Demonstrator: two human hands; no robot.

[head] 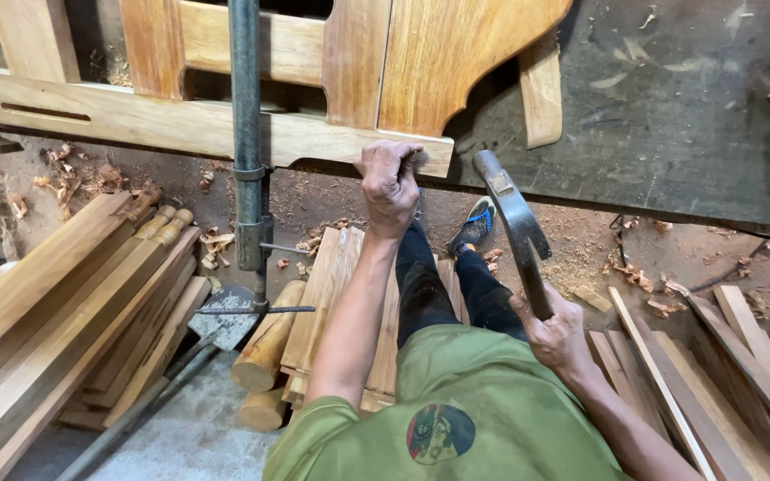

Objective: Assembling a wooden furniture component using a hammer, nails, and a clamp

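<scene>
So the hammer [517, 227] sits in the person's right hand [556, 334], gripped low on the dark handle, head raised just beside the end of the wooden frame [225, 125] on the bench [670, 134]. It looks head-heavy and stiff, so that low grip seems sensible. The left hand [391, 183] is closed over the frame's bottom rail, possibly pinching something small, can't tell. A steel bar clamp [247, 134] crosses the frame. No packages or signs around, just stacked planks [55, 312] and shavings.
</scene>
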